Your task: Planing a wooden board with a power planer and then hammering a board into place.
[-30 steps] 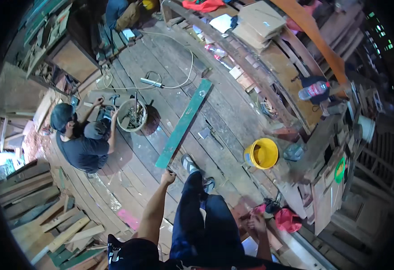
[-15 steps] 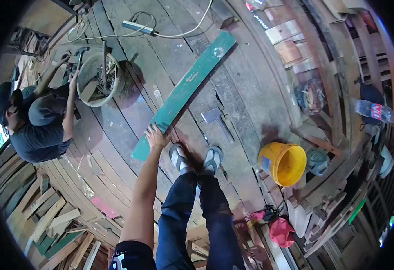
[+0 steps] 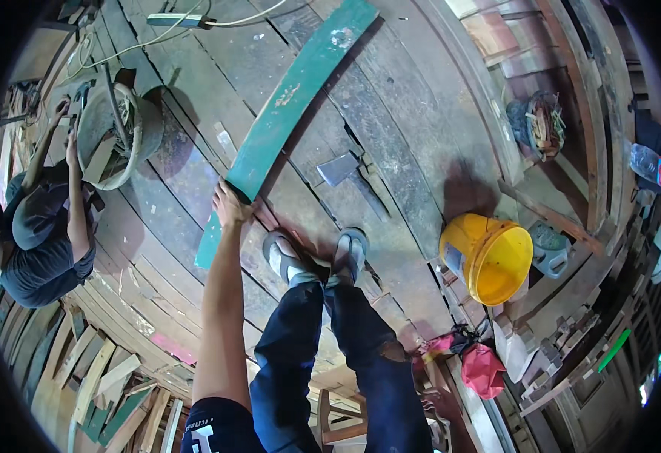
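My left hand is at the near part of a long green painted plank, fingers bent around it. A dark patch sits beside the fingertips, and I cannot make out what it is. The plank's near end shows below the wrist, and its paint is worn off in spots. To the right of the plank a hatchet with a dark handle lies on the floorboards. Beside my right leg there is a dim reddish-brown shape; it may be my right hand, but its fingers do not show clearly.
A seated person holds a hammer by a large tub on the left. A yellow bucket and a grey jug stand at the right. Wood scraps lie lower left. A power strip and cable are at the back.
The view has shifted. My left hand has gone from lying spread on the plank to bent fingers around it. The plank reaches farther up in the view.
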`<action>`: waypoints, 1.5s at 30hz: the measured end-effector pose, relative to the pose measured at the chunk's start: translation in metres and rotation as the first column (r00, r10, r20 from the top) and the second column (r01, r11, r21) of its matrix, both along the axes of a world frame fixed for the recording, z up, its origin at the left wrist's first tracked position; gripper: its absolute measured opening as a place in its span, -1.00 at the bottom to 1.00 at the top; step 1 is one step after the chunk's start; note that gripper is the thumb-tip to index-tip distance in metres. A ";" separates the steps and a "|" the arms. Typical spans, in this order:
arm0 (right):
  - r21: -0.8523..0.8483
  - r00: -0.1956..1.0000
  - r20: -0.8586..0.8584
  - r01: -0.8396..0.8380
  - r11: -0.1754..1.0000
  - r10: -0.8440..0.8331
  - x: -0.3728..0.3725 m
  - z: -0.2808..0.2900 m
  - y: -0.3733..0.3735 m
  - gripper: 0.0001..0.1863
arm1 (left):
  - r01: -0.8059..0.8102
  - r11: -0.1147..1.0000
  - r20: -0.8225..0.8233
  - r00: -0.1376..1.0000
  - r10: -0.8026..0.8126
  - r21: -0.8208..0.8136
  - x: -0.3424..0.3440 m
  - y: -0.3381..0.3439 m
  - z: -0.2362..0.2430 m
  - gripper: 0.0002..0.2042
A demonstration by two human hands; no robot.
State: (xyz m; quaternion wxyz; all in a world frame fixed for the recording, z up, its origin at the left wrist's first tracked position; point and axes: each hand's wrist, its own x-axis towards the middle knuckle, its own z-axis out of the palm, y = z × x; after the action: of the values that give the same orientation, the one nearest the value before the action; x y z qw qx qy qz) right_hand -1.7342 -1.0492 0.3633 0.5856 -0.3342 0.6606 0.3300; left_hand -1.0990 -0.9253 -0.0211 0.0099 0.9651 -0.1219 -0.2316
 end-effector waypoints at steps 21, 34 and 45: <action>-0.186 0.995 0.097 0.048 0.981 -0.030 0.027 0.072 -0.026 -0.79 | 0.069 0.997 0.037 0.997 -0.070 0.014 -0.056 -0.024 0.273 -0.02; -0.196 0.834 0.530 -0.056 0.979 0.154 0.111 0.124 -0.094 -0.83 | 0.110 0.956 -0.088 0.992 -0.090 0.271 -0.126 0.134 0.559 -0.02; -0.437 0.212 0.639 -0.691 0.576 0.739 0.348 0.217 0.015 -0.84 | 0.327 0.577 -0.007 0.874 -0.486 0.749 -0.226 0.278 0.586 -0.68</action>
State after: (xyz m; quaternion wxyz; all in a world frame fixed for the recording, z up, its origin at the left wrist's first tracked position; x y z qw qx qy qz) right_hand -1.3862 -1.0340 0.5806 0.5768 -0.7214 0.1192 0.3642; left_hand -1.3252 -0.6472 0.5653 -0.4411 0.8504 -0.2388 -0.1587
